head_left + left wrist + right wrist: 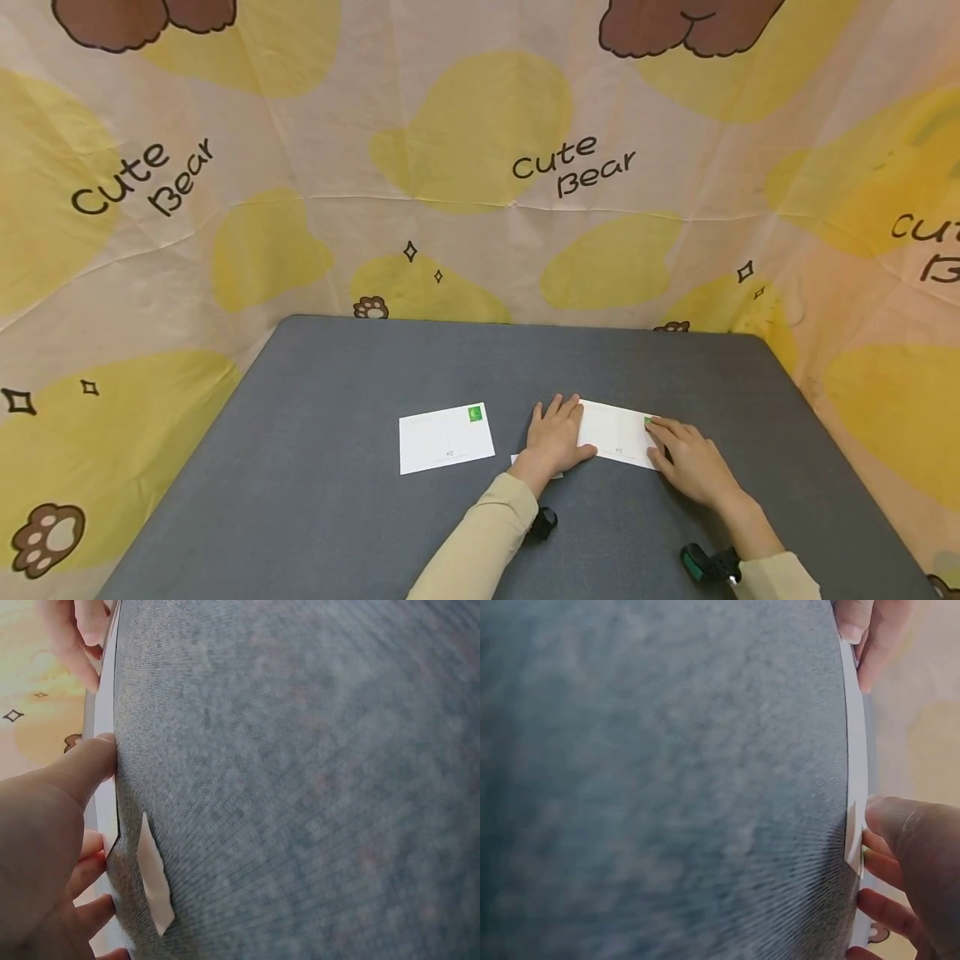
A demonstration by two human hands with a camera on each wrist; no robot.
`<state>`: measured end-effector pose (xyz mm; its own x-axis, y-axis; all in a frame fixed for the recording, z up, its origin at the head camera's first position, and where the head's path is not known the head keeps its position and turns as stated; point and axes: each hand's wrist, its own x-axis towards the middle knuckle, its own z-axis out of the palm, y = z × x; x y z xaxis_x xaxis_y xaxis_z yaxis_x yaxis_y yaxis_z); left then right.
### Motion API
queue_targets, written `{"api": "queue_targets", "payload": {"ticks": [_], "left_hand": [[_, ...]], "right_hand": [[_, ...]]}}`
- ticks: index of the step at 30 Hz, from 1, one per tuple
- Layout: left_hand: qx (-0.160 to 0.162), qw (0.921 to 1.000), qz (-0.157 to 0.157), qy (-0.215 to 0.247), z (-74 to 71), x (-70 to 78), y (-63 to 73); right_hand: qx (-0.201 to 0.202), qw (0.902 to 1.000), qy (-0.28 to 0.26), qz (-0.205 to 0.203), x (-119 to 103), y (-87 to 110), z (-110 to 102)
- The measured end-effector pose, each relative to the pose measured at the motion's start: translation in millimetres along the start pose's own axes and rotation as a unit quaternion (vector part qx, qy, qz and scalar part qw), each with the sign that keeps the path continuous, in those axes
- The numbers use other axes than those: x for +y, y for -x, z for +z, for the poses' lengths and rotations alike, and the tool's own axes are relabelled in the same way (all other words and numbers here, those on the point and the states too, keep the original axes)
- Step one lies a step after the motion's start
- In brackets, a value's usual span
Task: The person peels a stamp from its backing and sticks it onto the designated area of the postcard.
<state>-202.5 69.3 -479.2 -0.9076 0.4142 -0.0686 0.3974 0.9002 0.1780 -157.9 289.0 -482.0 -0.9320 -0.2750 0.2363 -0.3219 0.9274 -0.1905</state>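
Observation:
A white postcard [613, 429] lies on the table between both hands, small print along its lower edge. My left hand [555, 437] rests on its left end, fingers spread and thumb along the bottom edge. Fingertips of my right hand [692, 462] press on a green stamp [647, 422] at its top right corner and cover most of it. The right thumb sits by the card's right end. In the left wrist view, a narrow strip of white paper [154, 881] lies near the left hand; the left wrist partly hides it in the head view.
A second white postcard [442, 450] with a green stamp [476, 413] lies to the left. The grey table [322, 500] reaches back to a patterned cloth backdrop [465, 125]. Dark straps with cameras [708, 565] are worn on the wrists.

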Motion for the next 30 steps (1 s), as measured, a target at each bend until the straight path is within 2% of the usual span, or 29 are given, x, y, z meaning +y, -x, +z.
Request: {"api": "queue_targets", "payload": {"ticks": [12,22,30], "left_hand": [[0.000,1.0000,0.001,-0.003,-0.3,0.3,-0.6],[-0.002,1.0000,0.000,-0.002,-1.8,0.4,0.3],[-0.004,1.0000,-0.002,-0.003,-1.6,-0.1,0.8]], "right_hand": [[0.031,0.9995,0.002,-0.006,3,-9.5,4],[0.005,0.9999,-0.010,0.003,3,-6.9,2],[-0.016,0.9999,-0.003,-0.001,-1,2.7,-1]]}}
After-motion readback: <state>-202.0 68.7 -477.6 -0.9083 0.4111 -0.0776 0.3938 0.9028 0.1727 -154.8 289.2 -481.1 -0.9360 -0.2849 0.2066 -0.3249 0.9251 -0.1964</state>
